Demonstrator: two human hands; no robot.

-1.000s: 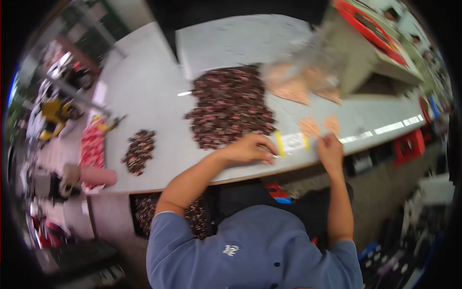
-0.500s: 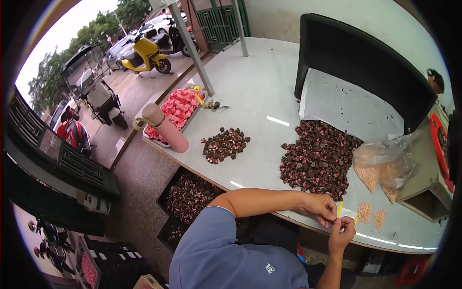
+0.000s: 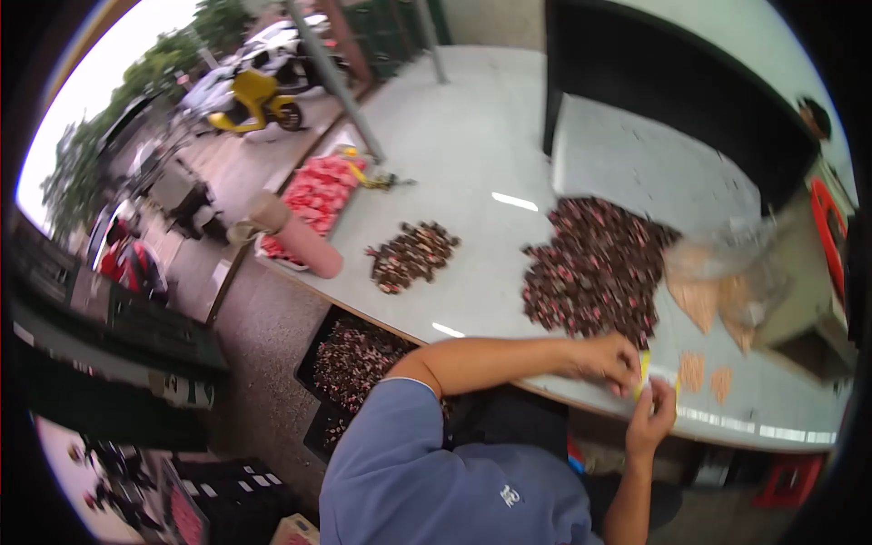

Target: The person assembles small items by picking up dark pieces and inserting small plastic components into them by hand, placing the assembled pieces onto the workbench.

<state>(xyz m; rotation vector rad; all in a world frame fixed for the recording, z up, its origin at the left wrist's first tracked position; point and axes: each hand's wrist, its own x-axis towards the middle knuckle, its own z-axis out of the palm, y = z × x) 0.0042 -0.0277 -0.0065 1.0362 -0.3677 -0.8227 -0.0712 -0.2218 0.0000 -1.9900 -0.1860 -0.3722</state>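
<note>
My left hand (image 3: 607,361) is at the table's near edge, fingers bent and drawn together. Just beside it is my right hand (image 3: 652,413), with thumb and fingers closed. Motion blur hides what either hand holds, if anything. Between and behind them is a yellow-edged pale piece (image 3: 644,372), partly covered by the fingers. Beyond my left hand spreads a large pile of small dark brown and pink pieces (image 3: 595,263). Two small patches of tan bits, a nearer one (image 3: 692,371) and a smaller one (image 3: 722,385), are to the right of my hands.
A smaller dark pile (image 3: 413,257) is on the table's left. Near it are a pink bottle (image 3: 309,243) and a tray of pink pieces (image 3: 320,193). Clear plastic bags of tan bits (image 3: 692,295) are at right, before a grey box (image 3: 813,322). Below stands a dark crate (image 3: 350,361).
The whole view has shifted, and the table appears higher and a little left. My hands have moved slightly apart at the same spot by the yellow-edged piece.
</note>
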